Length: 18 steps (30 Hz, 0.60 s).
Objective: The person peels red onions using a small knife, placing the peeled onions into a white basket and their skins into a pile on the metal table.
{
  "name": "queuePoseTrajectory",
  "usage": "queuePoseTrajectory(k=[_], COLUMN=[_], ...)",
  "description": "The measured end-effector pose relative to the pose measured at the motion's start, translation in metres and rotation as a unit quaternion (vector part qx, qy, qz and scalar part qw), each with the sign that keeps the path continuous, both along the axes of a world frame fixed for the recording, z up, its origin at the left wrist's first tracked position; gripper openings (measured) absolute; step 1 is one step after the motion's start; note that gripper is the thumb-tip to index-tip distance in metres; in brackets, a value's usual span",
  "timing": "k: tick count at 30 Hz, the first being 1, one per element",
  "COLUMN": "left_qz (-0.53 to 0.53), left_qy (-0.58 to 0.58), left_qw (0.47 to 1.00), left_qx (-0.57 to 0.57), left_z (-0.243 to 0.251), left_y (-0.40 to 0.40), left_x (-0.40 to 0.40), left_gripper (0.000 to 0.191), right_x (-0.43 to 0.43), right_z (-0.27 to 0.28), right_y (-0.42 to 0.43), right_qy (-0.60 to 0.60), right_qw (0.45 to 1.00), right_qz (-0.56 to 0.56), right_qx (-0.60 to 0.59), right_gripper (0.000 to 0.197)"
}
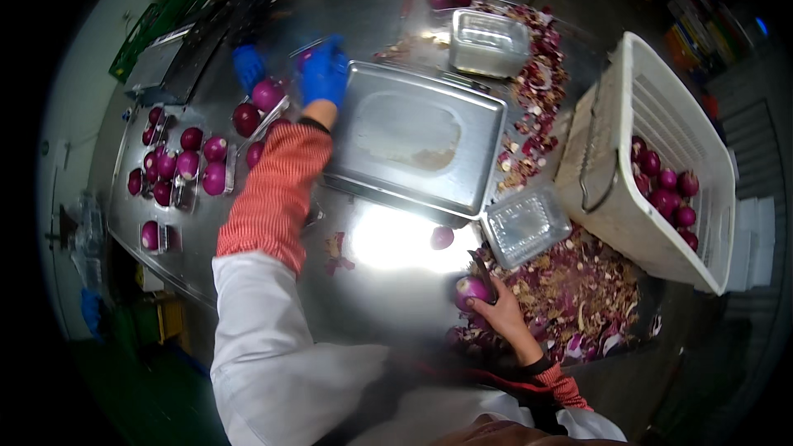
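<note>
In its blue glove, my left hand (324, 74) reaches far across the steel table. Its fingers are around a red onion (305, 59), mostly hidden by the glove, beside the edge of a clear plastic tray. Low at the right, my bare right hand (505, 316) grips a peeled red onion (471, 293) together with a dark-bladed knife (482, 271), whose tip points away from me. Between the hands lies a large steel pan (409, 130), upside down or shallow, I cannot tell. Another red onion (442, 238) sits just beyond my right hand.
Onion peelings (576, 291) are heaped along the right side. A white crate (582, 136) holding red onions stands there, near two steel or clear containers (526, 223). Trays of peeled onions (186, 164) fill the left. Across the table is another person's blue-gloved hand (249, 68).
</note>
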<state>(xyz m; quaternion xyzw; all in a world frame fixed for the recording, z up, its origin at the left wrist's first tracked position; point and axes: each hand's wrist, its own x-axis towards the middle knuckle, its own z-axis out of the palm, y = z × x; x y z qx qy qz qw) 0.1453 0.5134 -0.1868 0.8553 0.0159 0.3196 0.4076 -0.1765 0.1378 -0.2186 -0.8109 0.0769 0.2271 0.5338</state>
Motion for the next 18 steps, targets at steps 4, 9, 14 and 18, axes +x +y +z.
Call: queuePoseTrajectory(k=[4, 9, 14, 18], left_qz=[-0.391, -0.432, -0.417, -0.360], left_qy=[0.200, 0.223, 0.324, 0.251], left_qw=[0.897, 0.827, 0.776, 0.829], left_qx=[0.039, 0.284, 0.346, 0.348], left_z=[-0.002, -0.027, -0.045, -0.018], left_y=[-0.165, -0.292, -0.324, -0.315], left_x=[-0.101, -0.180, -0.209, -0.221], left_gripper=[0.026, 0.054, 0.028, 0.016], right_x=[-0.016, -0.027, -0.032, -0.043], right_z=[-0.012, 0.000, 0.001, -0.001], right_y=[-0.007, -0.011, -0.011, -0.026], right_qy=[-0.047, -0.105, -0.194, -0.219], right_qw=[0.993, 0.979, 0.956, 0.949], right_qz=[-0.006, 0.036, 0.068, 0.066], right_qx=[-0.112, -0.171, -0.207, -0.216], right_gripper=[0.060, 0.066, 0.058, 0.043])
